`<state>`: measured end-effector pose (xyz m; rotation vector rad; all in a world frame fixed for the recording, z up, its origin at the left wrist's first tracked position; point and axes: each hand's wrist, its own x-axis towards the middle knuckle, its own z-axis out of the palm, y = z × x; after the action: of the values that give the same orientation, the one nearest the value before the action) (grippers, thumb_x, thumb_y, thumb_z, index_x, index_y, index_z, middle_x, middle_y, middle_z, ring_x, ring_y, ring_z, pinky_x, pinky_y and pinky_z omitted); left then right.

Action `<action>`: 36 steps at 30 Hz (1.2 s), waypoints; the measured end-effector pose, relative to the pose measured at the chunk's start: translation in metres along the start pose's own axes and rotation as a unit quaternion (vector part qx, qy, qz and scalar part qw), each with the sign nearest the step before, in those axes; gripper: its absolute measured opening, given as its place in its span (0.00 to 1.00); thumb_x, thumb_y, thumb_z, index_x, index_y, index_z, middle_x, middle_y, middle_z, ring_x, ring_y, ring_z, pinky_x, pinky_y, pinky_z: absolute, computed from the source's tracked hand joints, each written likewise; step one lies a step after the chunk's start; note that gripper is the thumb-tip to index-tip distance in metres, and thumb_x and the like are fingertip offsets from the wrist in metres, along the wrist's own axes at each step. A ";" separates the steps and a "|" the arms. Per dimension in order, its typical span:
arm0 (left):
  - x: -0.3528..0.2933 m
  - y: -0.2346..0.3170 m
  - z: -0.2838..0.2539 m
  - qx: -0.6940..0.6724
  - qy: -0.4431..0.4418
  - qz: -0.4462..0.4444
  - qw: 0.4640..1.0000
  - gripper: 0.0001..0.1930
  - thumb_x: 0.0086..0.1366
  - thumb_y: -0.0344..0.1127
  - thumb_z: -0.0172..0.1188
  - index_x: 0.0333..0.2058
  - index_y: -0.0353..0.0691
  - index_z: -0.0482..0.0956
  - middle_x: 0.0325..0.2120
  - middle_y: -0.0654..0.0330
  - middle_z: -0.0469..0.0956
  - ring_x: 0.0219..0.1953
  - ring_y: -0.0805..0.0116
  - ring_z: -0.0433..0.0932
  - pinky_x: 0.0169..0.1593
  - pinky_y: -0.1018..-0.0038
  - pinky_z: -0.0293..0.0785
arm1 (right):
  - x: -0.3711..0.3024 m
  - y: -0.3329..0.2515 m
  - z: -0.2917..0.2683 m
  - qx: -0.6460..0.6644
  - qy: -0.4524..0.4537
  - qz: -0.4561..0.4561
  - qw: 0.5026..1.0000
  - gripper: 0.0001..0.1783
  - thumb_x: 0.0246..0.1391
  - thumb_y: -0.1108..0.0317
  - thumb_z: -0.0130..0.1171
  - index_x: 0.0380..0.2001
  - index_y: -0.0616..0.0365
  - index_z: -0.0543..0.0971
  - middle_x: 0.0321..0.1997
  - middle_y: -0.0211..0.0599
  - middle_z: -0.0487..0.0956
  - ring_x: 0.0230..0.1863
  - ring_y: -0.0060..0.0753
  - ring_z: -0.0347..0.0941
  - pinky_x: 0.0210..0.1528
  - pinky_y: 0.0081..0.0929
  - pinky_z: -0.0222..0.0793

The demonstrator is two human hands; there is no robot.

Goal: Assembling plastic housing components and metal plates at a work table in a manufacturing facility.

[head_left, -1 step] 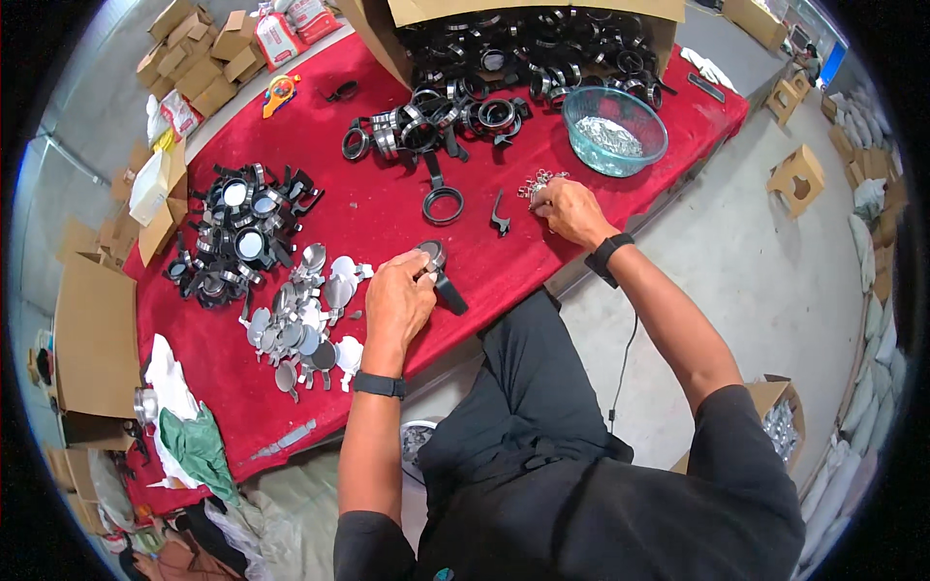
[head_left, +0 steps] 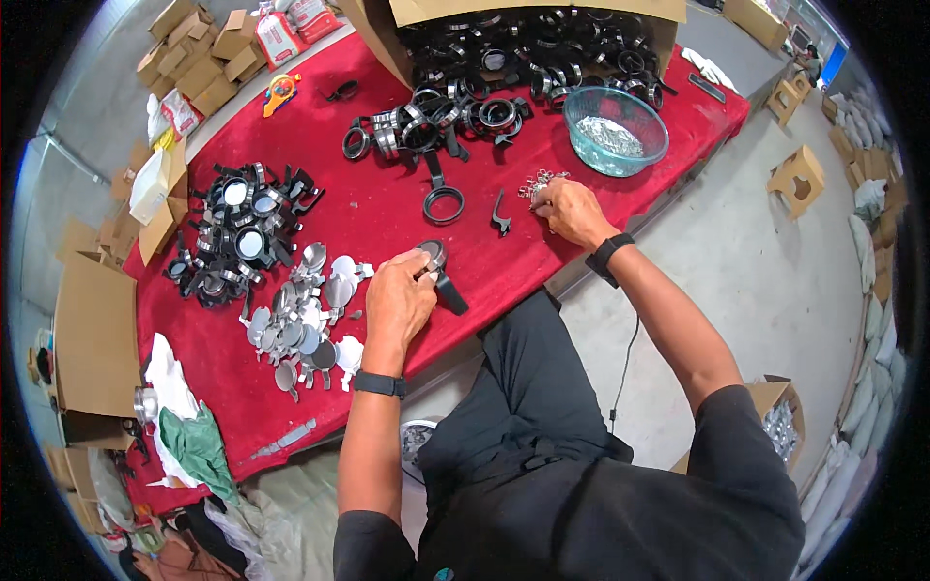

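Observation:
My left hand (head_left: 400,298) is closed on a round metal-rimmed piece with a black handle (head_left: 449,293), held near the red table's front edge. My right hand (head_left: 572,210) pinches at a small pile of shiny wire parts (head_left: 538,183); its fingertips hide whatever is between them. Between the hands lie a slim black lever (head_left: 500,215) and a black ring with a handle (head_left: 444,205). Beside my left hand spreads a heap of silver discs with tabs (head_left: 310,334). Farther left is a pile of black ring pieces (head_left: 235,232), some with pale discs inside.
A teal see-through basket (head_left: 654,155) of small silver parts stands beyond my right hand. Behind it, an open carton (head_left: 387,44) spills many black rings onto the red cloth (head_left: 320,174). An orange-yellow tool (head_left: 279,94) lies far left; white gloves (head_left: 707,68) lie far right.

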<state>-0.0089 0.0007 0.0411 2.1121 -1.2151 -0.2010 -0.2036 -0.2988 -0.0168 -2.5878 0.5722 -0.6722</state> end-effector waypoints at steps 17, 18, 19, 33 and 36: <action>0.000 0.009 -0.003 0.006 -0.002 0.003 1.000 0.15 0.64 0.32 0.66 0.47 0.34 0.90 0.53 0.44 0.88 0.55 0.40 0.85 0.61 0.54 0.80 | 0.002 -0.014 0.004 -0.163 0.028 -0.089 0.982 0.07 0.60 0.75 0.59 0.42 0.64 0.77 0.34 0.50 0.80 0.40 0.57 0.82 0.43 0.52 0.78; 0.001 0.008 -0.001 0.018 -0.003 0.003 1.000 0.16 0.64 0.33 0.67 0.48 0.34 0.90 0.53 0.45 0.87 0.55 0.41 0.86 0.62 0.55 0.80 | 0.002 -0.018 0.003 -0.125 0.043 -0.064 0.989 0.09 0.58 0.78 0.61 0.43 0.65 0.77 0.33 0.49 0.80 0.39 0.59 0.81 0.42 0.51 0.77; 0.001 0.008 0.001 0.029 -0.004 0.003 1.000 0.16 0.64 0.33 0.67 0.49 0.35 0.90 0.54 0.45 0.87 0.56 0.42 0.86 0.62 0.56 0.80 | 0.000 -0.024 0.004 -0.127 0.042 -0.061 0.989 0.09 0.58 0.78 0.61 0.43 0.65 0.77 0.33 0.49 0.80 0.39 0.59 0.81 0.42 0.51 0.77; 0.002 0.007 0.004 0.028 -0.002 -0.009 1.000 0.17 0.64 0.31 0.64 0.49 0.34 0.90 0.53 0.44 0.87 0.57 0.41 0.85 0.63 0.55 0.78 | -0.027 -0.162 0.080 0.537 0.002 0.304 0.787 0.11 0.72 0.68 0.62 0.45 0.67 0.85 0.33 0.36 0.87 0.31 0.23 0.83 0.33 0.27 0.80; 0.002 0.007 0.003 0.027 -0.009 -0.009 1.000 0.17 0.64 0.30 0.63 0.50 0.34 0.90 0.53 0.44 0.87 0.56 0.41 0.85 0.63 0.54 0.78 | -0.024 -0.161 0.098 0.457 0.014 0.296 0.839 0.13 0.70 0.64 0.64 0.43 0.66 0.86 0.30 0.38 0.86 0.31 0.25 0.83 0.35 0.32 0.79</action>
<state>-0.0140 -0.0040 0.0438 2.1734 -1.2246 -0.1964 -0.1251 -0.1260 -0.0276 -1.4045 0.7667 -0.5625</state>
